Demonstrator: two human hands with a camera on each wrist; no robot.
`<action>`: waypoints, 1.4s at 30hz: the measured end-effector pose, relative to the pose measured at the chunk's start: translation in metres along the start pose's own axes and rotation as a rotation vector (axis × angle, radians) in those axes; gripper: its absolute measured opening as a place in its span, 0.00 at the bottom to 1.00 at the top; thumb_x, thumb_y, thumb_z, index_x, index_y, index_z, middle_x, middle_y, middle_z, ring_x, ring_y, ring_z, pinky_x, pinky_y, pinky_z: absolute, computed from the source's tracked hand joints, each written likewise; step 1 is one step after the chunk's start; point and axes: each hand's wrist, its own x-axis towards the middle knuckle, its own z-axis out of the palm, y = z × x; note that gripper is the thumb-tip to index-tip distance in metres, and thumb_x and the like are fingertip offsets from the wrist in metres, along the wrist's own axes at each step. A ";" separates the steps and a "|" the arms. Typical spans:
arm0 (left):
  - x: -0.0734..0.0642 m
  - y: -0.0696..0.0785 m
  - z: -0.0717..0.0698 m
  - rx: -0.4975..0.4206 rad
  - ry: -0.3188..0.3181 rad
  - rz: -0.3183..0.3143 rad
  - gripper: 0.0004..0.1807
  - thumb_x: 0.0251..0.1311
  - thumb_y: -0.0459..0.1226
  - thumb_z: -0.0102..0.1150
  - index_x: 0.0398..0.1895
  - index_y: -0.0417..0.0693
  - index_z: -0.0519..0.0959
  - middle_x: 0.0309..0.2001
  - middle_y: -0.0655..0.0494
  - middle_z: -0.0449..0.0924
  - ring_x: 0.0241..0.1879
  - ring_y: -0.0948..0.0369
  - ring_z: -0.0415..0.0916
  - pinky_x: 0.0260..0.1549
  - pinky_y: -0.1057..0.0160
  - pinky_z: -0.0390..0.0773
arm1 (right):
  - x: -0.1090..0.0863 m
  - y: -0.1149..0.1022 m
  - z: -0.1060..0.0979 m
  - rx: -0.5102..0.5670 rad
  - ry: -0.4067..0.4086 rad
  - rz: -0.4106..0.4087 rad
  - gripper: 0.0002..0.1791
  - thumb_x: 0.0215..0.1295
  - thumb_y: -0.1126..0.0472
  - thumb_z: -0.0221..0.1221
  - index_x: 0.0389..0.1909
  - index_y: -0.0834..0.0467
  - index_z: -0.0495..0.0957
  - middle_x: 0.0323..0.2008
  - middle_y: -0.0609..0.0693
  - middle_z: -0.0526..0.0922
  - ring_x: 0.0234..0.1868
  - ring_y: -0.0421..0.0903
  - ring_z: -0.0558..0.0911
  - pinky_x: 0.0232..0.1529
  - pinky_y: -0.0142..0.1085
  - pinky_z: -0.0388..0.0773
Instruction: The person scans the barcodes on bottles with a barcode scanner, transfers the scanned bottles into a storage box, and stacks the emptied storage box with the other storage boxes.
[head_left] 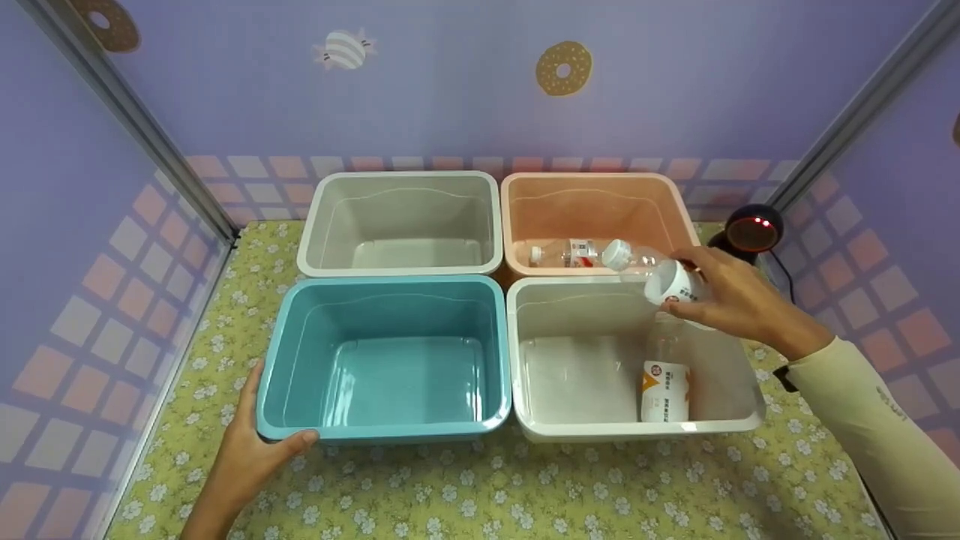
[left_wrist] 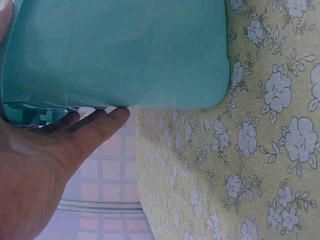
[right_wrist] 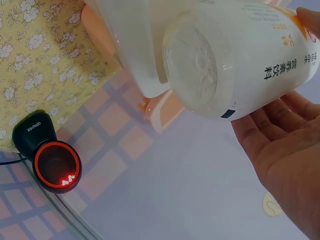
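My right hand [head_left: 739, 296] grips a clear plastic bottle [head_left: 671, 283] with a white label. It is tilted, its white cap toward the upper left, above the back of the cream bin [head_left: 637, 430]. In the right wrist view the bottle's base [right_wrist: 192, 70] faces the camera and the fingers lie along its label. A second labelled bottle [head_left: 665, 391] is inside the cream bin, and a smaller bottle [head_left: 562, 253] lies in the peach bin [head_left: 592, 180]. My left hand [head_left: 251, 446] holds the front left corner of the blue bin [head_left: 390, 433], thumb over the rim and fingers along the outer wall [left_wrist: 125, 55].
A grey bin [head_left: 405, 178] stands behind the blue one, and the bins sit close together in two rows. A black scanner [head_left: 750, 231] with red lights and a cable is at the back right. Purple panels [head_left: 450, 90] enclose the flower-patterned tablecloth [head_left: 420, 495].
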 end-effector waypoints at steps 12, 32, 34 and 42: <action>0.001 0.000 0.002 -0.057 -0.002 0.020 0.70 0.67 0.32 0.77 0.92 0.71 0.30 0.86 0.27 0.46 0.72 0.25 0.68 0.50 0.60 0.88 | 0.000 0.007 -0.006 -0.009 0.051 0.001 0.37 0.64 0.54 0.81 0.70 0.61 0.79 0.52 0.57 0.85 0.48 0.53 0.83 0.43 0.51 0.81; 0.000 0.001 0.002 -0.062 -0.005 0.011 0.71 0.67 0.33 0.77 0.92 0.72 0.29 0.85 0.25 0.47 0.71 0.25 0.69 0.49 0.58 0.89 | -0.008 0.019 -0.020 -0.034 0.146 0.046 0.38 0.62 0.58 0.82 0.69 0.65 0.78 0.59 0.64 0.85 0.51 0.59 0.84 0.47 0.51 0.75; 0.000 0.001 0.002 -0.050 -0.003 0.013 0.71 0.67 0.33 0.77 0.92 0.72 0.29 0.84 0.25 0.47 0.70 0.25 0.70 0.48 0.59 0.89 | -0.010 0.021 -0.021 -0.033 0.146 0.052 0.38 0.62 0.58 0.82 0.69 0.66 0.77 0.59 0.65 0.84 0.51 0.59 0.83 0.47 0.48 0.74; 0.000 0.002 0.001 -0.012 -0.001 0.008 0.71 0.67 0.34 0.77 0.92 0.70 0.29 0.85 0.25 0.45 0.71 0.24 0.68 0.49 0.60 0.87 | -0.014 0.030 -0.024 -0.023 0.149 0.074 0.39 0.64 0.58 0.81 0.70 0.67 0.76 0.58 0.67 0.84 0.50 0.60 0.83 0.47 0.44 0.72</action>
